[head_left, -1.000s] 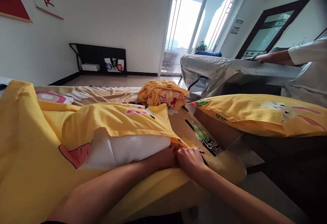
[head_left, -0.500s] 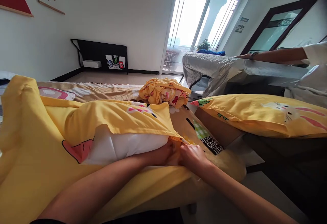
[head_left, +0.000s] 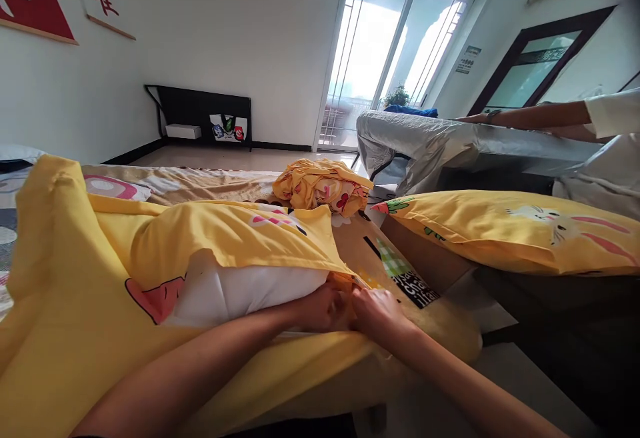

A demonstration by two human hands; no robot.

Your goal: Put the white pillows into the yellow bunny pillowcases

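Note:
A white pillow (head_left: 250,288) lies partly inside a yellow pillowcase (head_left: 210,235), and its near side shows through the opening. At the right end of that opening, my left hand (head_left: 320,306) is closed on the pillowcase fabric, its fingertips partly hidden. Right beside it, my right hand (head_left: 377,308) has its fingers curled around the pillowcase's edge at the corner. The two hands almost meet. My left forearm crosses low in front of the exposed pillow.
A crumpled yellow cloth (head_left: 325,188) sits behind the pillow on a patterned brown cover (head_left: 373,271). A yellow pillow with a rabbit print (head_left: 515,228) lies at the right. Beyond it, another person's arm (head_left: 545,118) rests over a silver-covered table (head_left: 425,135).
The view has tilted slightly, so everything sits a little lower. My left hand has turned a little at the pillowcase corner; the right keeps its grip.

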